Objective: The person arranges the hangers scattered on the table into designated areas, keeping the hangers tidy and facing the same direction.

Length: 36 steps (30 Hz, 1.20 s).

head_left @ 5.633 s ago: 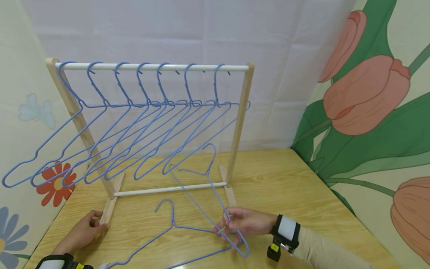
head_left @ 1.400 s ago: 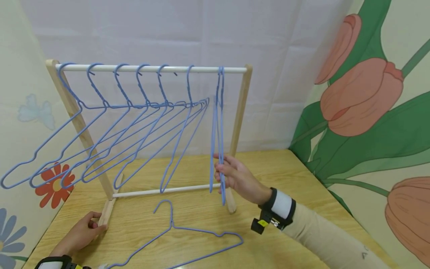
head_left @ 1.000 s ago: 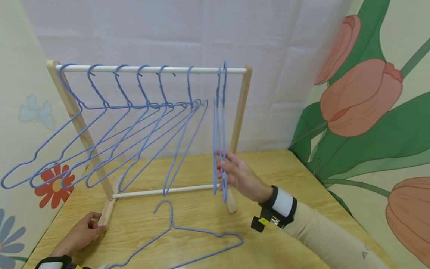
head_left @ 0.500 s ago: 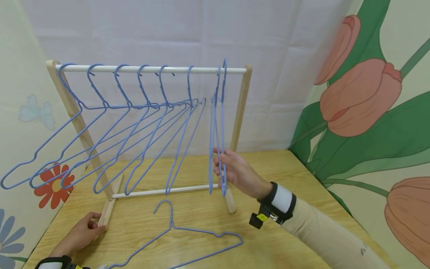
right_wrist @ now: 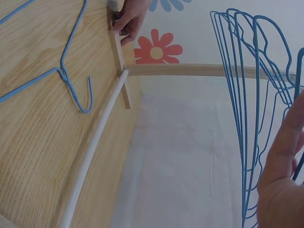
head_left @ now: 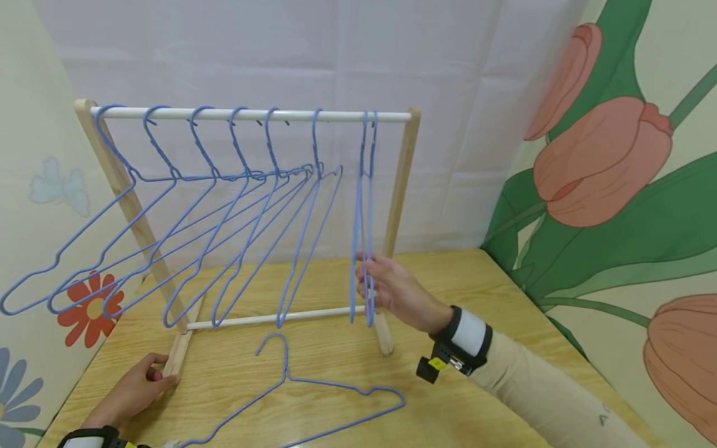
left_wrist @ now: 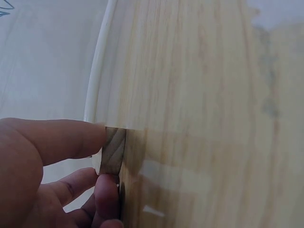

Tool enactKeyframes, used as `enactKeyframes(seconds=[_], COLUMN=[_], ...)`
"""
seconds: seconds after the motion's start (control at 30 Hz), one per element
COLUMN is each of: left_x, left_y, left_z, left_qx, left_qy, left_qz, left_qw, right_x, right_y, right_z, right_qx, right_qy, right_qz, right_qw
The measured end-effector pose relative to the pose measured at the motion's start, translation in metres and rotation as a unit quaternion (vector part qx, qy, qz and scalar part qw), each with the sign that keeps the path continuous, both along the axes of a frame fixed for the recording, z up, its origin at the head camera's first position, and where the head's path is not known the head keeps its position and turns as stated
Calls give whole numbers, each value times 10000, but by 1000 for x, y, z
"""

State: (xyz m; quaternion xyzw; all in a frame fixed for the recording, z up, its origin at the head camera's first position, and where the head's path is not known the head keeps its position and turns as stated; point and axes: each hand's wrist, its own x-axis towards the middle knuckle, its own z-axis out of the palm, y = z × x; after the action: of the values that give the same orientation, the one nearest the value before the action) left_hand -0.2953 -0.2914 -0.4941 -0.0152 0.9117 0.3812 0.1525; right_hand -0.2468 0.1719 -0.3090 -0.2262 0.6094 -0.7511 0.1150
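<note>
My right hand [head_left: 400,289] holds the outer end of a blue wire hanger [head_left: 372,149], whose hook sits over the white rail [head_left: 342,117] near its right end. Close beside it on the left hangs another blue hanger [head_left: 362,146]. Several more hangers [head_left: 299,233] hang slanted along the rail to the left. My left hand [head_left: 131,386] pinches the front end of the rack's left wooden foot [head_left: 178,354]; the left wrist view shows thumb and fingers around that foot's end [left_wrist: 113,152]. The right wrist view shows only part of the right hand [right_wrist: 282,161].
One blue hanger [head_left: 325,381] lies on the wooden table [head_left: 465,386] in front of the rack, its lower part cut off by the frame. The rack's right post [head_left: 400,186] stands just behind the right hand. A flowered panel [head_left: 605,162] borders the table at right.
The right hand has brought a hanger up from the table to the rail. Its hook was above the rail half a second ago and now rests lower, on it. The left hand stays put.
</note>
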Motion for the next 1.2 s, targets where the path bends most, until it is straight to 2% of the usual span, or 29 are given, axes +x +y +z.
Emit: enactKeyframes(seconds=[0.27, 0.4, 0.57, 0.83, 1.2], left_x=[0, 3, 4, 1, 1], left_y=[0, 1, 0, 0, 0], left_z=[1, 3, 4, 3, 2], left_qx=[36, 47, 50, 83, 55], left_qy=[-7, 8, 50, 74, -28], left_qz=[23, -15, -89, -119, -11], left_qw=[10000, 10000, 9999, 9999, 10000], right_x=[-2, -1, 1, -2, -1], right_y=[4, 6, 5, 4, 13], right_z=[-6, -8, -9, -12, -30], right_qx=[-12, 63, 283, 560, 919], right_qy=[292, 292, 203, -122, -480], right_qz=[230, 89, -323, -745, -761], right_qw=[9993, 9995, 9989, 9956, 9917])
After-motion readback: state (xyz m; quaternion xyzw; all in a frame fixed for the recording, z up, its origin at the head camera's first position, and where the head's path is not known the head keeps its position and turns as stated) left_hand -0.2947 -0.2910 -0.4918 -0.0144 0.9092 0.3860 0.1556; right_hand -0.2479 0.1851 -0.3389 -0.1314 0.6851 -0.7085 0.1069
